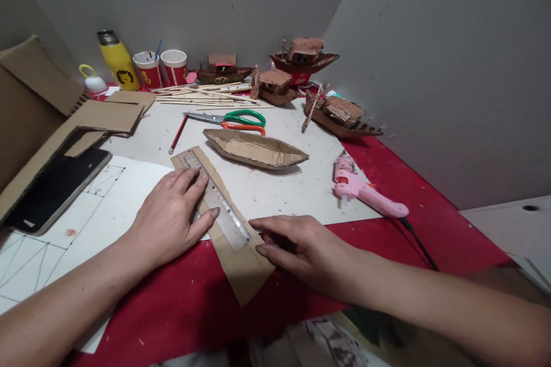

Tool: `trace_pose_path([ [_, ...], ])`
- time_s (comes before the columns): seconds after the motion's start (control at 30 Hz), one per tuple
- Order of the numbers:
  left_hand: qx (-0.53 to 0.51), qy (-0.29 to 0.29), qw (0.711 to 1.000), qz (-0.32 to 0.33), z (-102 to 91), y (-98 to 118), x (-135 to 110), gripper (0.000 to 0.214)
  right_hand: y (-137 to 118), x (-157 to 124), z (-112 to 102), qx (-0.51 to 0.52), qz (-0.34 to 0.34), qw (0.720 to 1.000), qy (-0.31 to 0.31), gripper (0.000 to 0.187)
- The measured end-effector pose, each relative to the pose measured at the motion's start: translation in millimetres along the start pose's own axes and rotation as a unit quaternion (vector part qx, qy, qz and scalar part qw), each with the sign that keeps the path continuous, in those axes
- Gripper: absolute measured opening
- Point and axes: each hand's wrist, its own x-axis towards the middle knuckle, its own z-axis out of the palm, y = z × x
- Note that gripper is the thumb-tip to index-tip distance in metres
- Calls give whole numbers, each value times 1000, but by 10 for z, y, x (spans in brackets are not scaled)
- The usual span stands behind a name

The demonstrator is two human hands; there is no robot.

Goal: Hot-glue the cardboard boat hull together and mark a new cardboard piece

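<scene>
A long brown cardboard strip (243,266) lies slanted on the table with a clear ruler (224,206) laid along it. My left hand (172,215) rests flat on the strip's left side, fingers spread, fingertips pressing the ruler. My right hand (297,243) lies flat at the strip's right edge near the ruler's lower end, fingers stretched out and touching the cardboard. Neither hand grips anything.
A cardboard boat hull (253,148), scissors (232,119), a red pencil (178,133) and wooden sticks (206,96) lie behind. A pink glue gun (365,189) lies right. Finished boat models (340,112), cups (148,67), a yellow bottle (118,60) stand at back. Phone (55,189) and cardboard sheets (103,117) left.
</scene>
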Motion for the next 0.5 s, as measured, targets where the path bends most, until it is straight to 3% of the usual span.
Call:
trace_pose_path([
  [0.2, -24, -21, 999, -7, -30, -33, -68, 63, 45, -15, 63, 53, 46, 998, -3, 40],
  [0.5, -16, -48, 998, -25, -78, -19, -79, 66, 84, -14, 94, 65, 56, 996, -18, 40],
])
